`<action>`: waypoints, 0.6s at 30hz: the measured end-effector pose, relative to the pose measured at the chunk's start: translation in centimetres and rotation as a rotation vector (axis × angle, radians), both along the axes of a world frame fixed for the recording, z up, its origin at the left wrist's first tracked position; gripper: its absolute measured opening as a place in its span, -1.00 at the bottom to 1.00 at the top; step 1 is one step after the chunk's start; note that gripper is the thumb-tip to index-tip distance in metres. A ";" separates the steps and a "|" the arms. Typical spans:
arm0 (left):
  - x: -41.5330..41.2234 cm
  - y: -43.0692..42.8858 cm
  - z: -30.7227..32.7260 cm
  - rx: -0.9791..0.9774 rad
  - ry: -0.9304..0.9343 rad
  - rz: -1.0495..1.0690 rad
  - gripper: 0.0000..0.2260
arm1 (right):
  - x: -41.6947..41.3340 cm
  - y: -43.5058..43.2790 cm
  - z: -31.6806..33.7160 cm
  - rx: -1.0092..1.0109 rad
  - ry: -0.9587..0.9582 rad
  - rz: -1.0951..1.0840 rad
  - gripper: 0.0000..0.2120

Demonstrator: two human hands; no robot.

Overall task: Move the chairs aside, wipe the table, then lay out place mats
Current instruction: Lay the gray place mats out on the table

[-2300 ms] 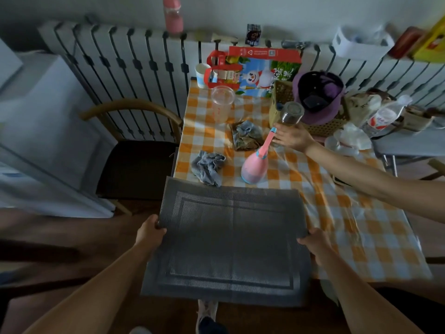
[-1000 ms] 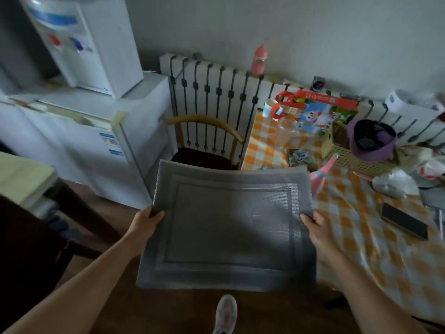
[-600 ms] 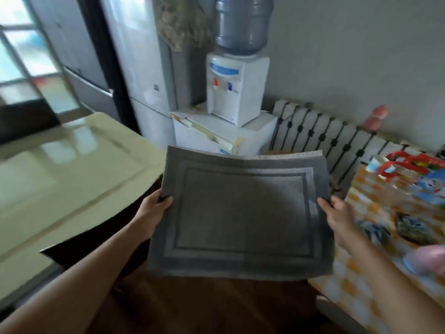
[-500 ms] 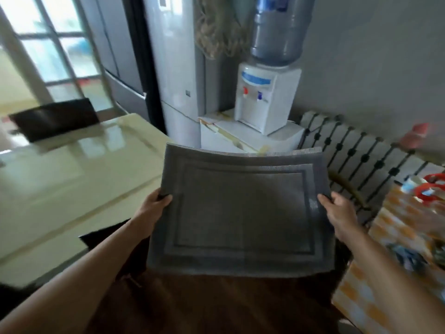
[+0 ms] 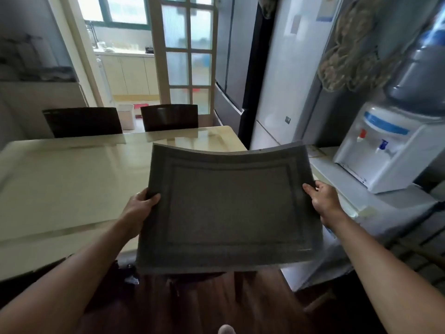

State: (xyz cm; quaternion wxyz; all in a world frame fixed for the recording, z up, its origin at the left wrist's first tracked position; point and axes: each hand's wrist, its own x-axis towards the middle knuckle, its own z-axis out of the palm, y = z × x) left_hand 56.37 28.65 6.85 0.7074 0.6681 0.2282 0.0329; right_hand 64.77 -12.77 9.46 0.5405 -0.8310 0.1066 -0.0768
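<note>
The pale table [image 5: 72,177] spreads out left of the left hand [image 5: 140,206] and beyond it. A dark chair [image 5: 83,121] and a second chair [image 5: 169,116] stand at its far edge. The left hand grips the left edge of a grey place mat [image 5: 228,208], thumb on top. The mat hangs in the air between both hands, sagging in the middle of its far edge. The right hand [image 5: 321,201] grips the right edge. Beyond the right hand stands a water dispenser [image 5: 385,155].

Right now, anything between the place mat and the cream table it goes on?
Nothing visible. The left hand and right hand grip the grey place mat by its side edges, above the near right corner of the cream table. No object shows on the tabletop; the patch under the mat is hidden.
</note>
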 end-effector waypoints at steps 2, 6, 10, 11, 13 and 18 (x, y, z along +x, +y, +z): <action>2.5 1.4 -0.3 -0.017 0.009 0.039 -0.72 | 4.3 1.4 -0.4 0.024 0.017 0.041 -0.78; 8.0 2.8 -0.5 -0.024 0.020 0.101 -0.71 | 12.0 3.7 -0.6 0.047 0.036 0.100 -0.80; 12.5 3.4 -1.5 -0.057 0.051 0.142 -0.72 | 18.8 5.3 -1.9 0.055 0.095 0.147 -0.76; 13.3 3.7 -2.0 -0.055 0.069 0.149 -0.72 | 20.0 5.7 -2.7 0.047 0.118 0.153 -0.76; 14.8 4.3 -3.2 -0.054 0.106 0.166 -0.73 | 22.0 7.0 -4.0 0.030 0.143 0.161 -0.77; 18.3 5.6 -7.1 -0.047 0.200 0.185 -0.73 | 25.6 9.3 -8.9 -0.057 0.211 0.171 -0.78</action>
